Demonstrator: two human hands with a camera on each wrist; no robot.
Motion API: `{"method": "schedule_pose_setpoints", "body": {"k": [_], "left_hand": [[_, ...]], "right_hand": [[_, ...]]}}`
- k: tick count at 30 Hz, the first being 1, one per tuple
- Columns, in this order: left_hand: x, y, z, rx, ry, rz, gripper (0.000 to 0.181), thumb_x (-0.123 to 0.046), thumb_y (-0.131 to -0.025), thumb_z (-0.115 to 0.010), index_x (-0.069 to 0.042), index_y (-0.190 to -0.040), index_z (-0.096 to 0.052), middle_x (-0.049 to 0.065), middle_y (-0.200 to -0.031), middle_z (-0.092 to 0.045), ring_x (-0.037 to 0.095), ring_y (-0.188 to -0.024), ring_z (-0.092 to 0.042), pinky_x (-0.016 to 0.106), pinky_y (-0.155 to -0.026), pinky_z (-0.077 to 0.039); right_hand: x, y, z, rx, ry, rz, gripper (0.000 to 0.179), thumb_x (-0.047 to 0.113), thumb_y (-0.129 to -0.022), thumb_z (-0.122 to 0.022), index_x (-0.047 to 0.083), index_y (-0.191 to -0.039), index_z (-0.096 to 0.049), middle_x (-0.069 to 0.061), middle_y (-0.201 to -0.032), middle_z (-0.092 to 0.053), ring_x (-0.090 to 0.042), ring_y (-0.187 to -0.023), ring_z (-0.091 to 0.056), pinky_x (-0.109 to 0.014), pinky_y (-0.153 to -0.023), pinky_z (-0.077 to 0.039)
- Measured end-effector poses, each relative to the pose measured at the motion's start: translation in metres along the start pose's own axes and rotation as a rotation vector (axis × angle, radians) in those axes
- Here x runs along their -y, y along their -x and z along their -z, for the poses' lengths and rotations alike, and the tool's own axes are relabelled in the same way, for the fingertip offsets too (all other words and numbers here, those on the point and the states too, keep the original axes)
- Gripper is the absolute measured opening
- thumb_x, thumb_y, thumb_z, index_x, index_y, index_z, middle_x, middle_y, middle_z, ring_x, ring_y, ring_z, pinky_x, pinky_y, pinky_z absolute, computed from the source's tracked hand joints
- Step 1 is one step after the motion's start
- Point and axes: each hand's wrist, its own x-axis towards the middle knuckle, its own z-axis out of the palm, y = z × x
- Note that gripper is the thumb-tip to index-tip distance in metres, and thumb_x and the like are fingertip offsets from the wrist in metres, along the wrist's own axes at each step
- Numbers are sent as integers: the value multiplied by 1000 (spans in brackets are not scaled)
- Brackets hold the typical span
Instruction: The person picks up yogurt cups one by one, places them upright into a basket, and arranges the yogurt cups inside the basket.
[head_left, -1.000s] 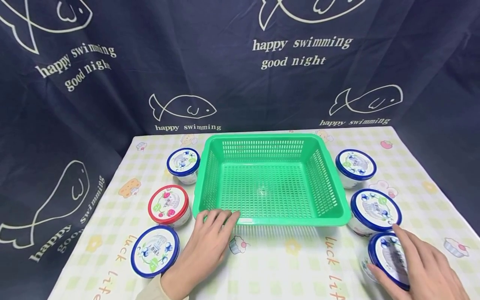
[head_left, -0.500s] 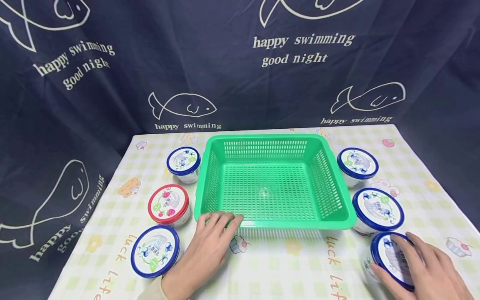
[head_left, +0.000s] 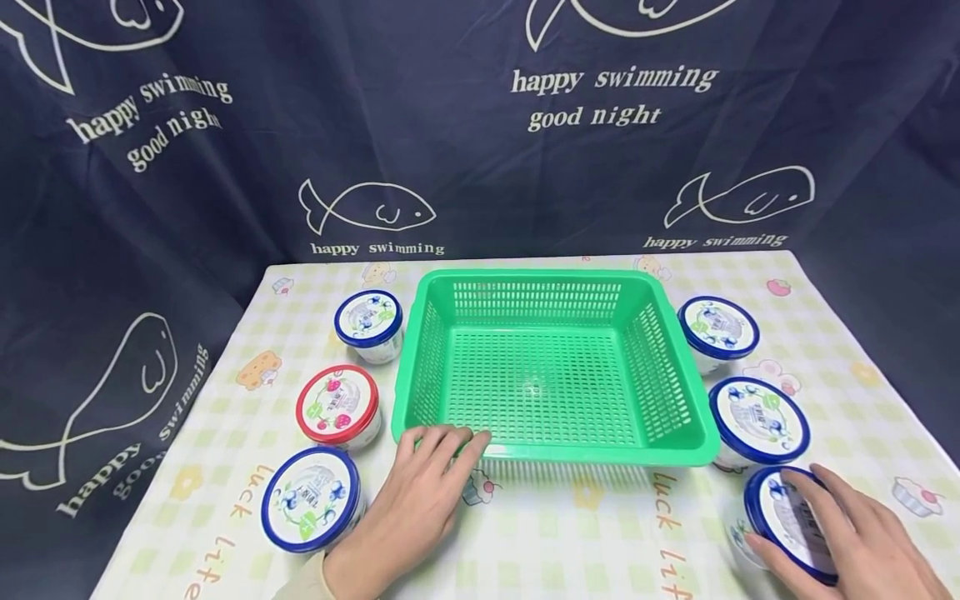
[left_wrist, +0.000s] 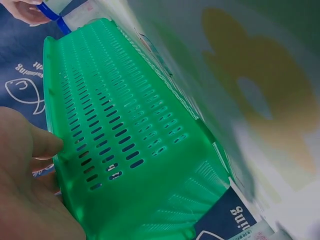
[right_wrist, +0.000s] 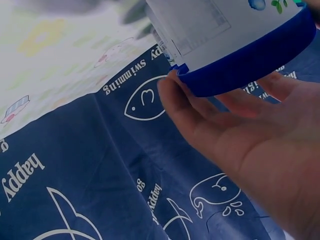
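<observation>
My left hand (head_left: 420, 500) grips the front rim of the green plastic basket (head_left: 600, 454) near its left corner, fingers curled over the edge. The left wrist view shows that hand at the rim of the slotted basket (left_wrist: 150, 200). At the lower right, my right hand (head_left: 862, 533) holds a white tub with a blue lid and blueberry print (head_left: 791, 523), fingers across the lid and thumb at its near side. Up close in the right wrist view, fingertips lie along the blue-lidded tub's (right_wrist: 240, 72) lid edge. No items show inside the basket.
Two more blue-lidded tubs stand right of the basket, one in the middle (head_left: 759, 419) and one behind (head_left: 718, 327). On the left are a red-lidded tub (head_left: 337, 404) and blue-lidded tubs, front (head_left: 311, 498) and back (head_left: 367, 317). A dark printed curtain (head_left: 487, 167) hangs behind the table.
The basket's front right corner has shifted a little right and nearer, with my left hand on the rim. My right fingers have come further over the blue-lidded tub's lid.
</observation>
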Motion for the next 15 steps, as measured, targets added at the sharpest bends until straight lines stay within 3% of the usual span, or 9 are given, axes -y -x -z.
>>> {"method": "schedule_pose_setpoints", "body": {"k": [8, 15], "left_hand": [[0, 0, 1, -4, -3, -11, 45, -13, -94, -41, -10, -137, -55, 3, -118, -61, 23, -107, -56, 45, -88, -39], [-1, 1, 3, 60, 27, 19, 46, -12, -96, -37, -11, -138, -54, 3, -122, -60, 22, -112, -55, 44, -91, -37]], "right_hand": [[8, -2, 12, -32, -35, 68, 101, 68, -70, -77, -3, -134, -46, -34, -133, -38, -55, -113, -36, -75, -84, -34], [8, -3, 14, -15, -34, 80, 101, 67, -69, -79, -3, -133, -46, -32, -130, -39, -54, -110, -37, -75, -82, -35]]}}
